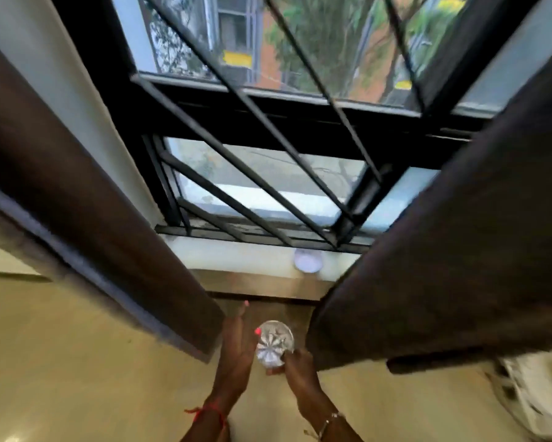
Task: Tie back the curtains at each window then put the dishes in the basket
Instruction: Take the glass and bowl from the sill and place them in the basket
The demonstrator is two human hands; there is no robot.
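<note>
While the left curtain (102, 224) and right curtain (443, 250) hang parted on either side of the barred window (268, 132), the person stands close below it with both hands low over the floor (77, 362). A small glass dish (274, 343) with a cut star pattern sits between the hands. The right hand (300, 368) has the grip: its fingers curl round the dish's near edge. The left hand (236, 342) lies flat beside the dish, fingers straight, with one red-nailed fingertip at the rim. Well apart from them, a round white thing (307, 260) rests on the sill (236, 256).
</note>
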